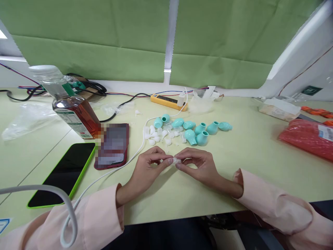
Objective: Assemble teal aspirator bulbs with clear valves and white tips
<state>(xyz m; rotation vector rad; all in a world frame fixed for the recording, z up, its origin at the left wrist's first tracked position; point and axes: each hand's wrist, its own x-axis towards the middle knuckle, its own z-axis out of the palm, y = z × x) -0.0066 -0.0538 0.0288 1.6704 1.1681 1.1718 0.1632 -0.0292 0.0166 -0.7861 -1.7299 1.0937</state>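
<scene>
Between my fingertips is a small clear plastic piece (176, 160), partly covered by the fingers. My left hand (148, 166) pinches its left end between thumb and forefinger. From the other side, my right hand (199, 163) grips the right end the same way. Just beyond the hands lie several small white plastic pieces (153, 134) and clear tubular pieces (169, 127). Around them to the right sit several teal rubber bulbs (202, 138) with open necks, some upright and some on their sides.
On the left stand a bottle of amber liquid (78, 116), a green-edged phone (66, 170) and a red-cased phone (114, 142). A white cable (135, 154) crosses the table. Behind is a yellow power strip (166, 101). At right are a tissue pack (279, 109) and a red plastic package (307, 137).
</scene>
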